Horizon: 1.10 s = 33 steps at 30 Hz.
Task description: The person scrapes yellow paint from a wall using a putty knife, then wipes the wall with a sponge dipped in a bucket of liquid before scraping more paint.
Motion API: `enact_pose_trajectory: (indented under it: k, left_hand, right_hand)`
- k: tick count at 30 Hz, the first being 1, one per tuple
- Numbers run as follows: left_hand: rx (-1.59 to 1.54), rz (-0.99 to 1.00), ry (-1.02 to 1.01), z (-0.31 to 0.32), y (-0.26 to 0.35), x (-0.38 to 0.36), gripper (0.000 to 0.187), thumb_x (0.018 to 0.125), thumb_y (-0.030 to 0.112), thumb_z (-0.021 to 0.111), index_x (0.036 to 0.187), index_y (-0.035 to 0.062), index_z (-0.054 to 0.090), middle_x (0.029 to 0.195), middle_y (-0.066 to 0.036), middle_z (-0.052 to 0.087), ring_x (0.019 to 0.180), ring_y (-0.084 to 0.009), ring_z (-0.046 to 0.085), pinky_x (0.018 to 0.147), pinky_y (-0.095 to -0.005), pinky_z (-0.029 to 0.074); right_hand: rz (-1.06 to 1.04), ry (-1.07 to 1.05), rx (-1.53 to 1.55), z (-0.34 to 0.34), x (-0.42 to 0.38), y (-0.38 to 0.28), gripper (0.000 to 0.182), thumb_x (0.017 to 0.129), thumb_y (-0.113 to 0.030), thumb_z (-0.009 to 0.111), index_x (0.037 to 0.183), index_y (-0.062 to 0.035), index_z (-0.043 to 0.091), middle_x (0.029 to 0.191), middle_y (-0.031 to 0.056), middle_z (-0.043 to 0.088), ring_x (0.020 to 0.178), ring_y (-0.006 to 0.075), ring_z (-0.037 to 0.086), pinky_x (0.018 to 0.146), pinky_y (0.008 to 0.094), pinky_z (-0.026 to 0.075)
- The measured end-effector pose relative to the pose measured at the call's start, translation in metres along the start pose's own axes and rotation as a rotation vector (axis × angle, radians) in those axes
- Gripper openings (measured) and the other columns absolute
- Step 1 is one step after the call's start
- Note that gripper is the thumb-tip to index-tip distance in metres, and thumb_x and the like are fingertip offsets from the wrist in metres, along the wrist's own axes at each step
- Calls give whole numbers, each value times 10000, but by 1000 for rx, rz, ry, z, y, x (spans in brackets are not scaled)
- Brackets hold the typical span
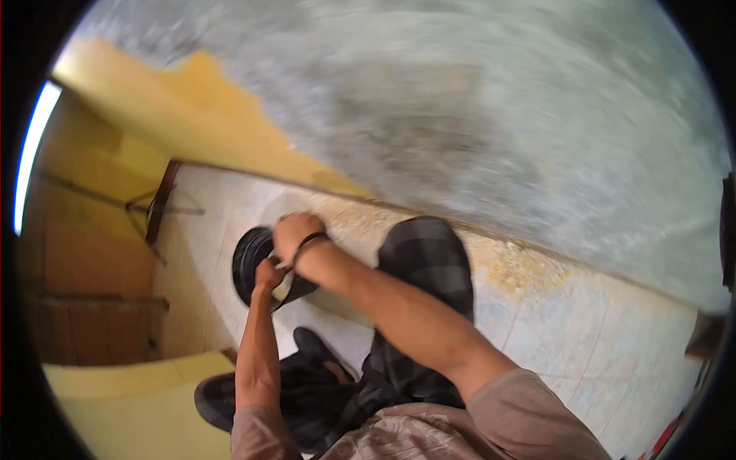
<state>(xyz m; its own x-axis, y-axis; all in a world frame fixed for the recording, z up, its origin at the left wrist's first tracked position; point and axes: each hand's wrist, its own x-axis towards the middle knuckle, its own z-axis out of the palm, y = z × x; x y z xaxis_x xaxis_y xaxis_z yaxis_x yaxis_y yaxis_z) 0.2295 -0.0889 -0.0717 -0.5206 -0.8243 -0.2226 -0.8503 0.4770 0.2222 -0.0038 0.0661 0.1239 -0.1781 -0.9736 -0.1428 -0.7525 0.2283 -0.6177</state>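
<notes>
A black bucket [253,264] stands on the floor in front of me, close to the wall. My left hand [269,274] is closed at the bucket's near rim, and a pale patch and a thin dark line show beside its fingers. Just above it, my right hand [298,234], with a black band at the wrist, is curled into a fist over the bucket's right side. The two hands are nearly touching. What either one grips is hidden or too small to make out. My knees in dark checked trousers [429,257] are bent on both sides of my arms.
The wall is bare grey [460,115], with yellow paint [222,107] left toward the left. Yellowish flakes [521,268] lie along its foot on the pale tiled floor [552,330]. A thin-legged stand [138,207] is at the left. Dark objects [709,337] sit at the right edge.
</notes>
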Motion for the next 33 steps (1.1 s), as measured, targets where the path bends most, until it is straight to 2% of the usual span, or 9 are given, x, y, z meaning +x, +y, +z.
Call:
enact_pose_trajectory:
  k: [6,16,20,24,26,28,30,32,33]
  left_hand:
    - [-155,-171,-351,10,-33,4,487,726,364,728,1103,57,687,1130,-179,659,1071,-298,630,936,-374,483]
    - [-145,-394,-198,18,-51,15,515,639,349,765,1066,72,686,1148,-199,640,1084,-320,616,949,-385,485]
    - [125,-20,-322,61,-93,24,503,730,328,681,1181,114,618,1127,-262,614,1071,-360,608,941,-422,484]
    - [37,150,-92,79,-108,13,397,857,164,485,1249,143,539,1097,-266,581,999,-407,604,908,-460,491]
    - [84,46,-220,39,-66,-6,425,852,165,497,1273,107,514,1126,-260,572,1028,-397,595,915,-462,487]
    - [-168,-27,128,36,-55,-11,435,862,181,492,1277,51,494,1158,-261,567,1037,-399,603,918,-468,486]
    - [-56,188,192,92,-92,19,435,866,218,508,1249,11,497,1209,-247,569,1078,-399,595,929,-460,483]
    - [6,-5,-202,135,-116,48,496,852,295,543,1275,41,494,1243,-232,572,1112,-400,581,959,-455,466]
    - [85,-12,-362,83,-77,31,519,831,336,548,1268,57,527,1231,-212,593,1151,-382,562,988,-447,444]
  right_hand:
    - [-47,-81,-114,2,22,-5,154,758,-86,642,885,-31,711,936,206,685,929,347,670,807,417,540]
    - [-204,-268,-409,108,86,-46,219,879,-170,534,932,-102,735,965,133,709,944,269,683,739,375,552]
    - [-202,-372,-610,189,112,-41,251,912,-215,511,980,-147,743,1017,46,716,942,228,688,712,343,556]
    - [-136,-457,-651,206,120,-46,259,919,-232,508,1016,-146,732,1058,43,705,965,220,682,703,360,558]
    - [-85,-442,-571,192,120,-58,260,918,-241,518,1044,-141,722,1080,38,699,992,213,674,703,360,559]
    - [-102,-368,-610,171,118,-74,248,906,-245,539,1034,-147,726,1073,43,702,995,218,675,717,362,559]
    - [-79,-329,-669,149,113,-87,243,898,-239,545,1026,-145,730,1072,53,703,982,224,680,736,356,557]
    - [-113,-287,-666,136,112,-81,228,883,-231,560,1000,-140,734,1053,75,707,953,232,689,751,353,556]
    - [-154,-275,-659,125,110,-77,222,876,-227,565,989,-138,735,1036,91,709,945,238,691,751,355,555]
